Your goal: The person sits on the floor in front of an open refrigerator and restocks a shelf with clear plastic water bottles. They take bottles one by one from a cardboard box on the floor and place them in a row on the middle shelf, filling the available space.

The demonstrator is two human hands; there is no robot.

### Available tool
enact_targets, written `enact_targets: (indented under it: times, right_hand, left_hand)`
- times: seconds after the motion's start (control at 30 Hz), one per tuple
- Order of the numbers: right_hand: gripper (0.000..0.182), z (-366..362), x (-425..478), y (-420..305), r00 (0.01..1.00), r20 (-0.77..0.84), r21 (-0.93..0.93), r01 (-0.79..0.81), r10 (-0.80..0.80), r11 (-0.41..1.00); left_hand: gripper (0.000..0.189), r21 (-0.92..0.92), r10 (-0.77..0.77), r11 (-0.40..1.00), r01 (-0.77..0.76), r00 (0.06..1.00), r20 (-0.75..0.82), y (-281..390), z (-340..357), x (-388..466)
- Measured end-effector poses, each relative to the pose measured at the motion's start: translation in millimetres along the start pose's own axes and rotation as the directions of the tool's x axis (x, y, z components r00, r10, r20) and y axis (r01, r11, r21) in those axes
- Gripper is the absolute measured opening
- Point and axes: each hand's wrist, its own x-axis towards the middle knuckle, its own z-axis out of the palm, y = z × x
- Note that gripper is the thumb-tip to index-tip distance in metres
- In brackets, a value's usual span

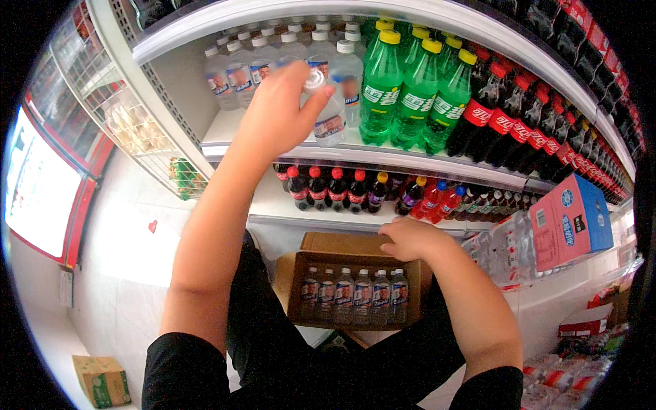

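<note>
My left hand (279, 110) grips a clear plastic bottle (329, 123) near its white cap, at the front of the upper shelf (225, 128). Rows of similar white-capped bottles (239, 74) stand behind and to the left of it. Immediately right are green Sprite bottles (382, 92) with yellow caps. My right hand (417, 240) hovers by the right corner of an opened cardboard box (353, 246), thumb and fingers apart; whether it touches the flap is unclear. Inside the box stand several clear labelled bottles (363, 292).
Coca-Cola bottles (492, 110) continue right along the upper shelf. Small cola bottles (318, 189) line the lower shelf. A pink and blue carton (569, 225) sits on wrapped bottles (505, 251) at right. A wire rack (133, 118) stands left, and a small carton (102, 382) lies on the floor.
</note>
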Motion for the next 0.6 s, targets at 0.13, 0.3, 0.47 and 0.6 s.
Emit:
enact_targets:
  times: [0.13, 0.3, 0.47, 0.6]
  right_hand:
    - [0.041, -0.5, 3.5, -1.5, 1.0, 0.022, 0.009, -0.012, 0.012, 1.0]
    - [0.04, 1.2, 5.4, -0.6, 0.999, 0.022, 0.018, -0.034, 0.033, 0.999]
    - [0.039, 3.4, 8.8, 2.9, 1.0, 0.015, 0.003, -0.016, 0.016, 1.0]
    - [0.038, 7.5, 13.8, 7.0, 1.0, 0.024, -0.01, -0.003, 0.003, 1.0]
  left_hand:
    - [0.035, -0.002, -0.033, 0.999, 0.034, 0.999, 0.01, -18.4, 16.0, 6.1]
    - [0.037, 0.024, 0.005, 1.0, -0.006, 0.999, 0.04, -22.8, 41.0, 16.0]
    - [0.04, -0.006, -0.026, 1.0, 0.026, 0.999, -0.043, -26.7, 75.0, 19.0]
    - [0.046, 0.029, -0.09, 0.996, 0.088, 0.995, 0.047, -38.4, 82.7, 8.3]
